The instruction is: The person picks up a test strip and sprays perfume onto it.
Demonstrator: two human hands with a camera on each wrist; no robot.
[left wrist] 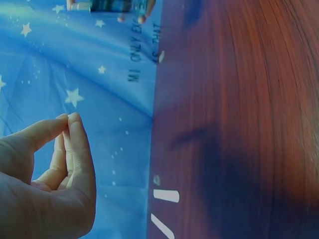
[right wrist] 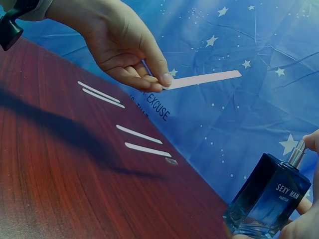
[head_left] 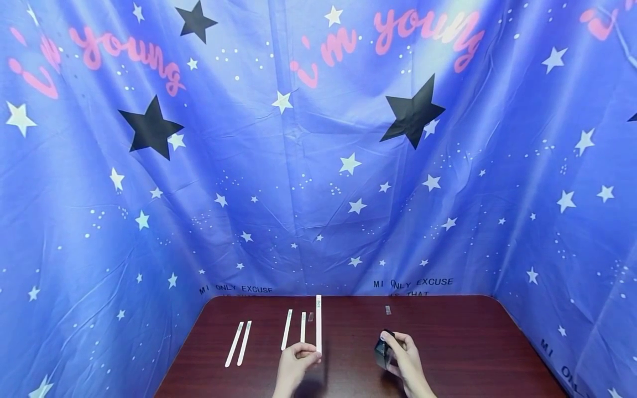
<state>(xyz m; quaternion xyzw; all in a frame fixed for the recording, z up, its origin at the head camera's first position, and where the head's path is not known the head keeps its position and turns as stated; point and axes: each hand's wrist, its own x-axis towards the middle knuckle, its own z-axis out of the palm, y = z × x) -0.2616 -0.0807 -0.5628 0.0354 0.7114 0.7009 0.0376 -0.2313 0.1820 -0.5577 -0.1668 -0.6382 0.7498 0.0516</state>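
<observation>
A white paper strip (head_left: 319, 323) is pinched at its lower end between the thumb and finger of my left hand (head_left: 297, 366); in the right wrist view the strip (right wrist: 207, 78) points toward the bottle's side. My right hand (head_left: 409, 362) grips a dark blue glass bottle (head_left: 382, 354), labelled "SEXY MAN" in the right wrist view, where a finger rests on the silver nozzle (right wrist: 297, 153) of the bottle (right wrist: 269, 196). Strip and bottle are apart, both above the table. The left wrist view shows the left hand's (left wrist: 55, 174) fingertips together; the strip is not discernible there.
Two white strips (head_left: 234, 344) lie at the table's left, and two more (head_left: 287, 329) lie nearer the middle beside a small clear piece (head_left: 311, 317). Another small clear piece (head_left: 388, 310) lies near the back edge of the brown table (head_left: 463, 342). A blue star-patterned curtain (head_left: 298, 193) surrounds the table.
</observation>
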